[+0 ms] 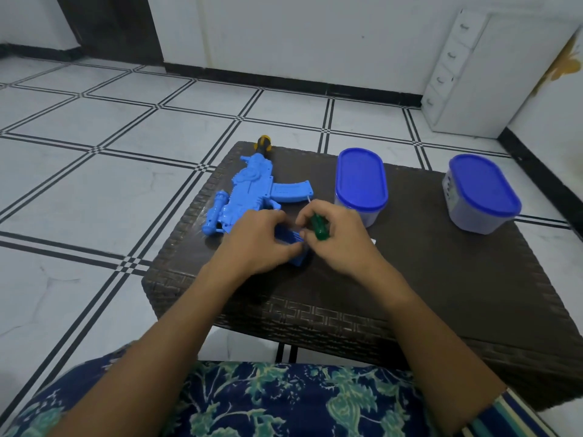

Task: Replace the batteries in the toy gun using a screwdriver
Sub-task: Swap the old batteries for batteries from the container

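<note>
A blue toy gun (249, 189) lies on a dark woven table (441, 279), its yellow-and-black muzzle at the far edge. My left hand (255, 244) rests over the gun's grip end, fingers closed on the blue plastic there. My right hand (334, 238) holds a screwdriver with a green handle (319, 229); its thin metal shaft points up toward the magazine. The fingertips of both hands meet over the grip, and what lies between them is hidden.
Two clear tubs with blue lids stand on the table, one at the middle back (360, 184) and one at the right (482, 192). A white drawer cabinet (454, 74) stands by the far wall. Tiled floor surrounds the table.
</note>
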`<state>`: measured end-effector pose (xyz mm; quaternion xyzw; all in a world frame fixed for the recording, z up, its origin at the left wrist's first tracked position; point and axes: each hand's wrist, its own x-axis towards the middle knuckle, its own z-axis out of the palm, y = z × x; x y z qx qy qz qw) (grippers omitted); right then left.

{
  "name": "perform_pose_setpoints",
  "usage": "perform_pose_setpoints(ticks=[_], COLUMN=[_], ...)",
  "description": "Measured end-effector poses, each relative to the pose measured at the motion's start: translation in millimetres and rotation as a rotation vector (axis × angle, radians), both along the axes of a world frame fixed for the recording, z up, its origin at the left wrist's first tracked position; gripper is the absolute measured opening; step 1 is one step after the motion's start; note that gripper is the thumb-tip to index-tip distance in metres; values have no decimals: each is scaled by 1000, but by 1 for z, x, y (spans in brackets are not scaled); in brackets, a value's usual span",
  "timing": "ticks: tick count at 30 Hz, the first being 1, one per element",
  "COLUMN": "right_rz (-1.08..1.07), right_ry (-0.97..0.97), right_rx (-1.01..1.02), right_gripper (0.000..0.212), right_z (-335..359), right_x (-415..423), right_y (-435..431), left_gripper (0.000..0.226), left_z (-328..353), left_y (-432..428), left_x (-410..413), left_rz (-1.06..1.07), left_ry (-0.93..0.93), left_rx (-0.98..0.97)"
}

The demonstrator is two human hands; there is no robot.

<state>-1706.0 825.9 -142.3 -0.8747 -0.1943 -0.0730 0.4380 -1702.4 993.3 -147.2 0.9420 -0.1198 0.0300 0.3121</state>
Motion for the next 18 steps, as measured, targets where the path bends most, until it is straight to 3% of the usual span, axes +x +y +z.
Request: perform_pose_setpoints(ticks=[3,8,15,18], right_rz=[-32,-37,-22,9], right_ry=[-11,-12,-21,-24], right_rx=[-16,-50,-28,1], right_gripper=[17,14,14,16], right_z=[2,0,1,1], right_x=[-1,-2,-3,-3], right_y=[-3,-6,-7,-5], left_gripper=[48,45,48,34], left_z=[-1,10,8,11], left_y=[-6,-4,-5,-3], left_x=[2,11,7,6], left_rz=[61,48,10,-64], left_ry=[28,110,33,3], left_rx=[-4,26,57,-12])
